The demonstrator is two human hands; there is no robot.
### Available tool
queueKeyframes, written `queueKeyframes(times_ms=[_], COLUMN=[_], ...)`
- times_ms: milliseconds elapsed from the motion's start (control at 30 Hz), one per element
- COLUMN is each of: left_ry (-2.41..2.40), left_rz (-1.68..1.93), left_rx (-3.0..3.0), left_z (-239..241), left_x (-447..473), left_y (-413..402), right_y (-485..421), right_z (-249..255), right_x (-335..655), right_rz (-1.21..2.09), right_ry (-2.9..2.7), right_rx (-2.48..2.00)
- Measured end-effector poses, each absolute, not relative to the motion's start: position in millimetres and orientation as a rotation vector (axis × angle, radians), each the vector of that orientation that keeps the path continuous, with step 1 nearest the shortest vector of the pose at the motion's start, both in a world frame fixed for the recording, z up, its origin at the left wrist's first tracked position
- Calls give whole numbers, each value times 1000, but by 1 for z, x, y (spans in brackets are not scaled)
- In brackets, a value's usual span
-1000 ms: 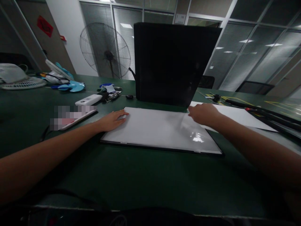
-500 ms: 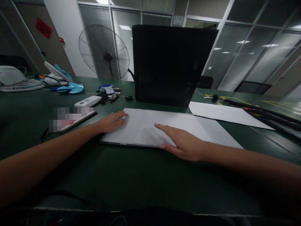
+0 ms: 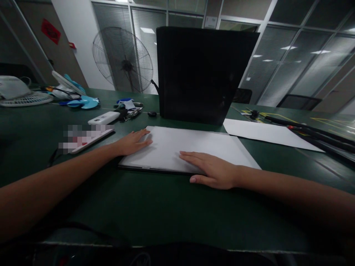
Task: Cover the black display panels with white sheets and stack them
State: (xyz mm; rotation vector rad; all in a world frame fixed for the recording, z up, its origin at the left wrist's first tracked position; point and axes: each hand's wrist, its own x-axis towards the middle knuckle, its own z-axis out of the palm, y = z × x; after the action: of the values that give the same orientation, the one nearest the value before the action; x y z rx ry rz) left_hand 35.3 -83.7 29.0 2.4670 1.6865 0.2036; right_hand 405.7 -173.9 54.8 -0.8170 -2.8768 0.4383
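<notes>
A white sheet of paper (image 3: 166,142) lies flat in front of me on a thin, dark-edged flat base whose kind I cannot make out. My left hand (image 3: 132,143) rests on the left end of the paper, fingers stretched out along its left edge. Over the near, right part of the paper lies my right hand (image 3: 219,170), palm down and fingers extended, with its thumb apart at the front edge. Neither hand grasps anything. My right hand and forearm hide the near right corner of the paper.
Behind the paper stands a large black box-like panel (image 3: 205,74). Another white sheet (image 3: 269,135) lies to the right, near black rods (image 3: 313,133). Leftward are a white device (image 3: 104,118), keys (image 3: 133,113), a partly blurred white object (image 3: 93,141) and blue fan blades (image 3: 84,102).
The upper sheet has slid left over the white layer beneath, and its right edge now sticks out less. My right hand has flattened slightly; my left hand stays almost in place.
</notes>
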Motion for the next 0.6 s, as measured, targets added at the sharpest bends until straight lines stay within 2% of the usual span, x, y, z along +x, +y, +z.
queueKeyframes(times_ms=[167, 400, 600], left_ry=[1639, 1605, 1640], left_rz=[180, 178, 229], left_rx=[2496, 2525, 2495], left_z=[27, 28, 29], left_x=[32, 30, 33], left_y=[-83, -82, -85], right_y=[-153, -45, -6], right_z=[58, 49, 44], right_x=[414, 494, 591], right_rz=[488, -51, -109], right_ry=[-2828, -2514, -2428], right_rx=[-863, -1510, -1833])
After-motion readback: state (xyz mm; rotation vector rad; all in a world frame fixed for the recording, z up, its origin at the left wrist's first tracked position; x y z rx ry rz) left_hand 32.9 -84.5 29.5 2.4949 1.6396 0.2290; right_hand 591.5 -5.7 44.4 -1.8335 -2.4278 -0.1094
